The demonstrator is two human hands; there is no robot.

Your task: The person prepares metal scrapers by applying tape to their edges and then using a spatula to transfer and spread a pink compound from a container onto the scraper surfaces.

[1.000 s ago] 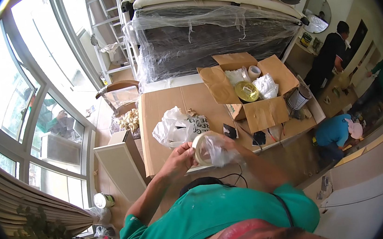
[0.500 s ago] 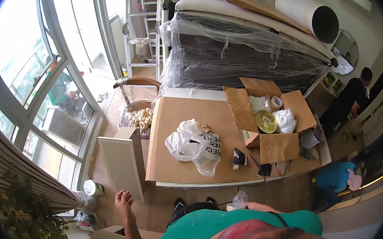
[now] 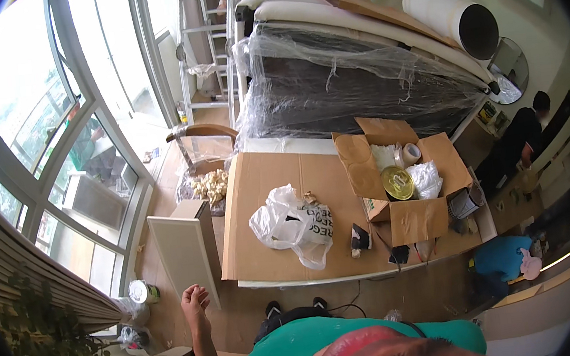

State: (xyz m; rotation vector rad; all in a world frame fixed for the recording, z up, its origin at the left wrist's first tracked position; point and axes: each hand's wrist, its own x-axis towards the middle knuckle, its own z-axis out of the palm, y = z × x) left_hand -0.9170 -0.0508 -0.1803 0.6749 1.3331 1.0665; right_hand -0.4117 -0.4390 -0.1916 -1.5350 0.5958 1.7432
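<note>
My left hand [image 3: 194,299] is raised in front of the left side of my body, its fingers loosely curled with nothing visible in them. It is nearest to a pale cabinet panel [image 3: 181,258] standing on the floor. My right hand is hidden behind my torso. A small wisp of clear plastic [image 3: 392,315] shows just past my chest on that side. Ahead, a crumpled white plastic bag [image 3: 282,220] lies on a cardboard sheet [image 3: 257,181] covering a table. To its right stands an open cardboard box [image 3: 418,221] holding a gold-coloured tin [image 3: 397,183], tape rolls [image 3: 409,154] and white plastic [image 3: 426,180].
A plastic-wrapped dark piece of furniture [image 3: 357,66] stands behind the table, with a ladder [image 3: 206,54] at its left. A wire-mesh cup [image 3: 465,203] sits beside the box. Other people [image 3: 523,132] are at the right. A paint can [image 3: 143,291] and plant [image 3: 44,335] are left.
My view has shifted slightly, with the table a little lower in it. My right hand and the plastic-topped container beside it have dropped out of sight, leaving only a wisp of plastic.
</note>
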